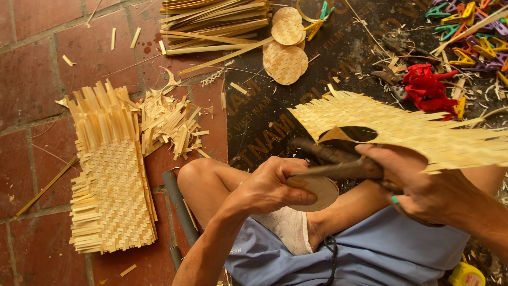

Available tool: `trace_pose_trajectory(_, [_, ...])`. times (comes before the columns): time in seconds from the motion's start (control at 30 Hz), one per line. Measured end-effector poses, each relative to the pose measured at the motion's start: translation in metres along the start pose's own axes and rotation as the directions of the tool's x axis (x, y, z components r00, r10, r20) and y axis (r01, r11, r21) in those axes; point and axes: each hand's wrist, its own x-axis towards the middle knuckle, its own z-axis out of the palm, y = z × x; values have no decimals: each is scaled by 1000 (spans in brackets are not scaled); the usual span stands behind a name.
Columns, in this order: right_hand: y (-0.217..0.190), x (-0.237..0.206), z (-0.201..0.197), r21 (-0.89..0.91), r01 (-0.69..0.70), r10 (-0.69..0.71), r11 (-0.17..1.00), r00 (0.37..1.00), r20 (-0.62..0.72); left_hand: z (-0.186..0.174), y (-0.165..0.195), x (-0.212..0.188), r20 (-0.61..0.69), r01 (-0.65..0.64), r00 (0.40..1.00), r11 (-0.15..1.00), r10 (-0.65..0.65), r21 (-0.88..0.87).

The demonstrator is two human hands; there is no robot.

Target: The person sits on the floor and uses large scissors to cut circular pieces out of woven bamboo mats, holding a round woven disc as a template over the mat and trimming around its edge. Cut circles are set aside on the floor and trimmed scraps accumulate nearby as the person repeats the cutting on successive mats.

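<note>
My left hand (pixel 270 185) grips a small round woven bamboo disc (pixel 320 191) just above my bent knee. My right hand (pixel 423 185) holds a dark rusty metal tool (pixel 338 161), maybe shears or a knife, whose tip reaches the disc. A large woven bamboo mat piece (pixel 402 127) with frayed edges and a hole in it lies over my right hand and the tool. How the right hand holds the mat is hidden.
A stack of woven bamboo mats (pixel 111 180) lies on the brick floor at left, next to a pile of offcuts (pixel 169 124). Bamboo strips (pixel 211 21) and cut round discs (pixel 286 50) lie at the top. Coloured plastic clips (pixel 471 37) and red cloth (pixel 426 87) lie on a dark sheet (pixel 259 116).
</note>
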Motion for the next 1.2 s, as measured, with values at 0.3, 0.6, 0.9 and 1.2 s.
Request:
trace_pose_trajectory(0.3, [-20, 3, 25, 482, 26, -6, 876, 999, -42, 1, 9, -4, 0, -112, 994, 989, 113, -95])
trace_pose_trajectory(0.6, [-40, 15, 72, 773, 138, 111, 620, 959, -260, 20, -23, 12, -203, 176, 948, 934, -247, -312])
trace_pose_trajectory(0.9, [-35, 11, 109, 944, -154, 343, 291, 938, 47, 35, -62, 3, -364, 43, 880, 815, -305, -578])
trace_pose_trajectory(1.2, [-20, -9, 102, 867, 122, 436, 484, 825, -360, -50, -90, 74, -481, -10, 859, 935, -174, -356])
